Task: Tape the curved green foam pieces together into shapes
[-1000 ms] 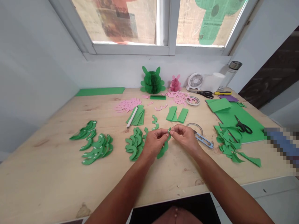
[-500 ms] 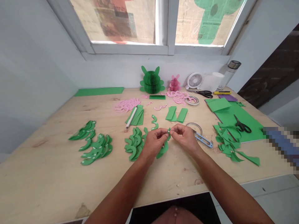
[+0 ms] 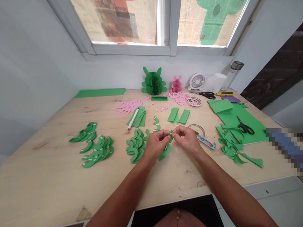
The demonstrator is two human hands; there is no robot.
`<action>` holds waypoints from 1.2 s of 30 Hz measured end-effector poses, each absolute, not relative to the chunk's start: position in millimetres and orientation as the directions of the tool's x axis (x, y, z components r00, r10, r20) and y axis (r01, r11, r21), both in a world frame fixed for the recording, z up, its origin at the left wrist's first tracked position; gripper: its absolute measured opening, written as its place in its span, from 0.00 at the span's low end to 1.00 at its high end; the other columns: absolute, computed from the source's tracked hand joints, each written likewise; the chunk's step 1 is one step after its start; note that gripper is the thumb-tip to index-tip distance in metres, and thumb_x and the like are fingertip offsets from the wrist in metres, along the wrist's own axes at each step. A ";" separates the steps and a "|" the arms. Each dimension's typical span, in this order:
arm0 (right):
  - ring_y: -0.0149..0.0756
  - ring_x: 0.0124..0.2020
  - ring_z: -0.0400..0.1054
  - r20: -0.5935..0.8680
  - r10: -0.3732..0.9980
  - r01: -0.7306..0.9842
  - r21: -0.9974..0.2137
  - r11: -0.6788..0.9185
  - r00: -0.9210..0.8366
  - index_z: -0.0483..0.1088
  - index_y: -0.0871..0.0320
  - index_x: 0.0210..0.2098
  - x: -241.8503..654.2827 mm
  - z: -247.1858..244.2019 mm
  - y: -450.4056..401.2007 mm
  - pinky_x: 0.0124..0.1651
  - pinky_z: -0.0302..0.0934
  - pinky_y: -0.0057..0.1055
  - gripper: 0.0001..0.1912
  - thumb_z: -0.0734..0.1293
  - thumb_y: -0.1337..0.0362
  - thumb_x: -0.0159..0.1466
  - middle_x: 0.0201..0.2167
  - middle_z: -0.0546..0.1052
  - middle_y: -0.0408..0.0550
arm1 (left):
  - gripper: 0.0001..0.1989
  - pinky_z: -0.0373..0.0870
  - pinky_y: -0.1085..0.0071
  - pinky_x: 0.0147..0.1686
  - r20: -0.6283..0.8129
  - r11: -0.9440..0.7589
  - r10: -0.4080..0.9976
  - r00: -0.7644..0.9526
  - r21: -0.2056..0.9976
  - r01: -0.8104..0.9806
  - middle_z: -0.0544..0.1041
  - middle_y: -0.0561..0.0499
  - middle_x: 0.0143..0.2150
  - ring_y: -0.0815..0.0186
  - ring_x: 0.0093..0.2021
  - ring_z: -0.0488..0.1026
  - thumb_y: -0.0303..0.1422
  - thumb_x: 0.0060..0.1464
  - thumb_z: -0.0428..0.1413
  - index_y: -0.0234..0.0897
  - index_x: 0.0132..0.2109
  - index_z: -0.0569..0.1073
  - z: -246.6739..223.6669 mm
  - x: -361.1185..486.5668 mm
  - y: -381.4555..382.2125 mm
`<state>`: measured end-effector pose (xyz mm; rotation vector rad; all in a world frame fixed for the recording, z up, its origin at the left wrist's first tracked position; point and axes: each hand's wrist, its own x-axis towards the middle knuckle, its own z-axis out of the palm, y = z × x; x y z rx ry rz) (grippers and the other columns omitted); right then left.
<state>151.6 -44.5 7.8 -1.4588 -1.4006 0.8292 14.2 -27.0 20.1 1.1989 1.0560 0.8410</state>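
My left hand [image 3: 158,142] and my right hand [image 3: 187,138] meet above the middle of the table. Between their fingertips is a small curved green paper piece [image 3: 170,135] with a white strip on it. Both hands pinch it, thumbs against forefingers. Under my left hand lie more green paper pieces [image 3: 165,153], partly hidden. A heap of green paper arcs [image 3: 136,145] is just left of that hand. One wavy green piece with white strips [image 3: 156,124] lies beyond the fingers. Right of my right hand are a tape roll [image 3: 197,128] and a blue cutter knife [image 3: 206,141].
Green arcs with white strips [image 3: 98,151] lie left. Further back are pink paper pieces [image 3: 129,106], a white pen [image 3: 133,119], a green paper figure [image 3: 154,83] and a pink one [image 3: 177,85]. Green scraps [image 3: 230,143] and black scissors [image 3: 245,126] lie right, near a small fan [image 3: 197,81].
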 end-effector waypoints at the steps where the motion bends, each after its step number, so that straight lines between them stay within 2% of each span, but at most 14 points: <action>1: 0.28 0.22 0.62 0.124 0.984 0.368 -0.927 0.070 0.125 0.67 0.60 0.23 151.7 7.4 -44.4 0.28 0.57 0.25 0.04 0.64 0.67 0.52 0.19 0.70 0.41 | 0.09 0.56 0.79 0.18 -0.187 0.188 0.932 0.311 0.982 0.026 0.69 0.54 0.22 0.76 0.20 0.59 0.32 0.41 0.56 0.31 0.31 0.75 20.0 14.2 -26.9; 36: 0.28 0.22 0.62 0.144 0.980 0.442 -0.895 0.070 0.136 0.67 0.59 0.22 150.4 10.6 -46.4 0.27 0.57 0.25 0.04 0.63 0.67 0.52 0.19 0.70 0.41 | 0.09 0.58 0.78 0.18 -0.129 0.117 0.948 0.291 0.991 0.058 0.69 0.54 0.21 0.74 0.19 0.61 0.35 0.41 0.57 0.32 0.28 0.75 15.7 15.2 -25.2</action>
